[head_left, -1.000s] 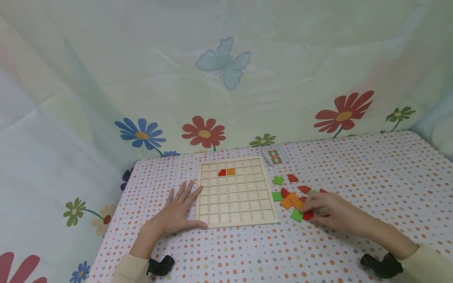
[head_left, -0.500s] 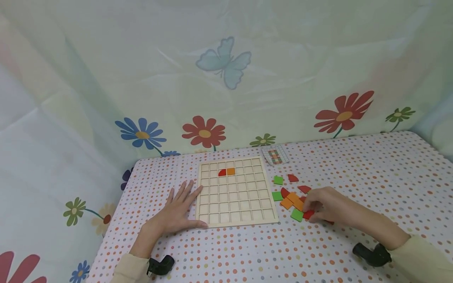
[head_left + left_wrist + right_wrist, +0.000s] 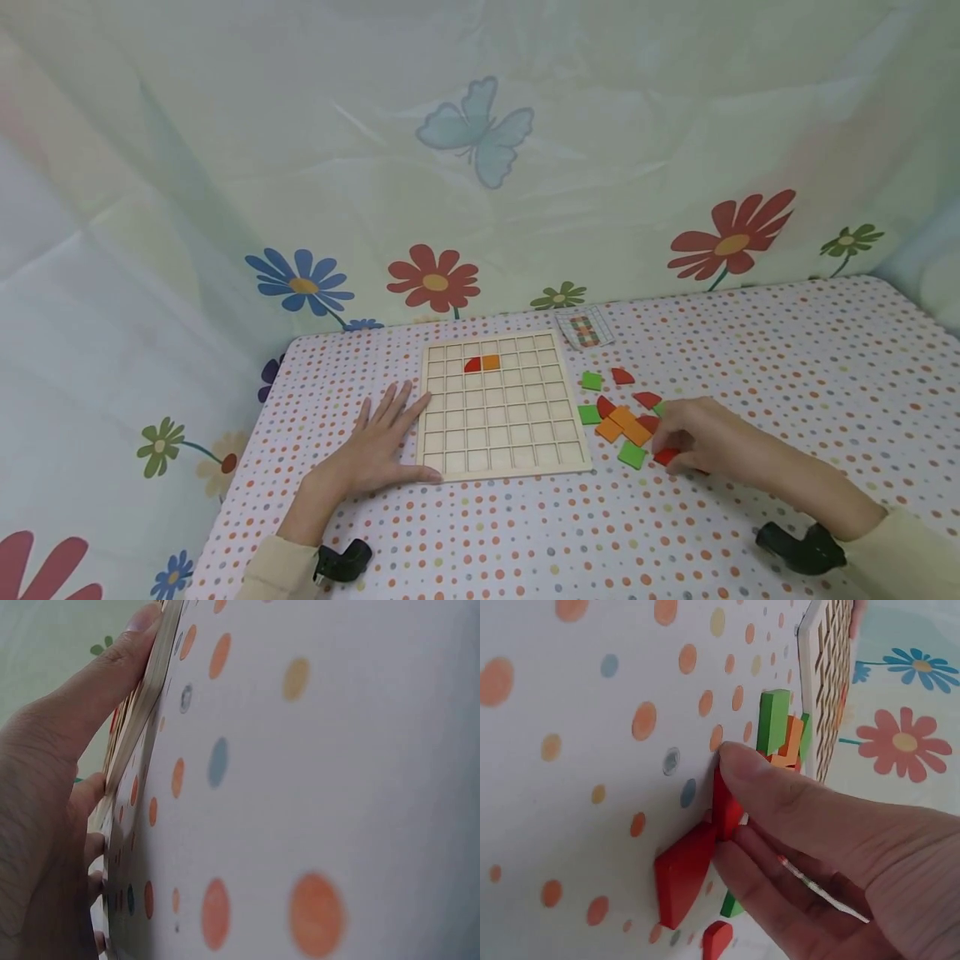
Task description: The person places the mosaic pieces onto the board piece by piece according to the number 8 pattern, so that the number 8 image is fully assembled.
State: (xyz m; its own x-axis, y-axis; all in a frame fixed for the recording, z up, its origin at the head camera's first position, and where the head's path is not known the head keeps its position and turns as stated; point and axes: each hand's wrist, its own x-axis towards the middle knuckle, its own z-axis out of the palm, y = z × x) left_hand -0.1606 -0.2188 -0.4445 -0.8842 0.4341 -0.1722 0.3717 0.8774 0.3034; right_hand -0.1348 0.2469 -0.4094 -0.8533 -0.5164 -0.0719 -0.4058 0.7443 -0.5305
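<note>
My right hand (image 3: 708, 440) is over the right side of a pile of flat tiles. In the right wrist view its thumb and fingers pinch a red quarter-circle tile (image 3: 724, 799) by its ends. A second red tile (image 3: 684, 871) lies right beside the fingertips. Spread out at the wooden grid board (image 3: 517, 435), my left hand (image 3: 375, 454) rests its thumb on the near left corner and its index fingertip at the left edge. Two tiles sit in the board's upper cells, a red quarter-circle (image 3: 473, 365) and an orange square (image 3: 491, 362).
Between board and right hand lie orange squares (image 3: 637, 431), a green tile (image 3: 632, 454) and several more red and green ones. A printed pattern card (image 3: 585, 327) lies beyond the board's far right corner. A flowered curtain (image 3: 480, 225) stands behind the dotted table.
My right hand has lifted slightly and shifted a little among the red tiles, its fingers now closer together. The left hand and the board have stayed in place.
</note>
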